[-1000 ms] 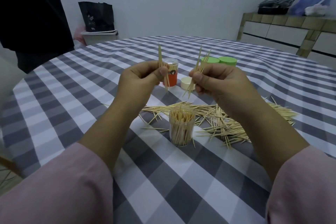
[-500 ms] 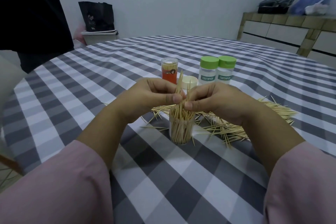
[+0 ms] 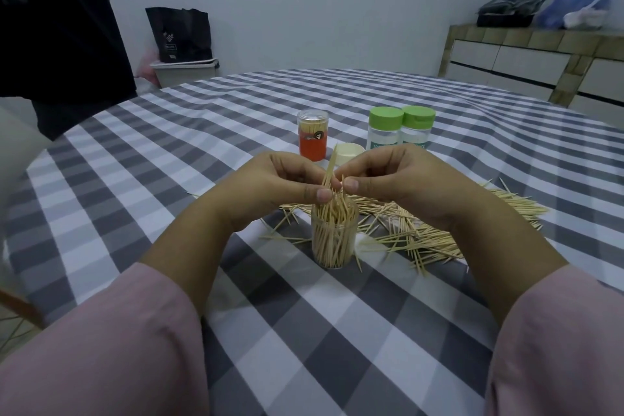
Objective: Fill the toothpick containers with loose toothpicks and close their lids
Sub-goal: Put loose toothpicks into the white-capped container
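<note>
In the middle of the frame the person holds both hands close together over the open clear container (image 3: 334, 240), which stands upright on the checked tablecloth (image 3: 337, 331) and looks almost full. The left hand (image 3: 277, 184) and the right hand (image 3: 398, 179) each pinch the small bundle of toothpicks (image 3: 330, 176) between thumb and fingers, probably to keep the sticks parallel so their tips enter the narrow mouth together. The loose toothpicks (image 3: 422, 230) lie spread to the right of the container, near for the next pick. Above, the cream lid (image 3: 349, 150) waits beside the orange container (image 3: 312, 135) and two green-capped bottles (image 3: 401, 128). The cloth toward the lower frame gives free room for the arms.
</note>
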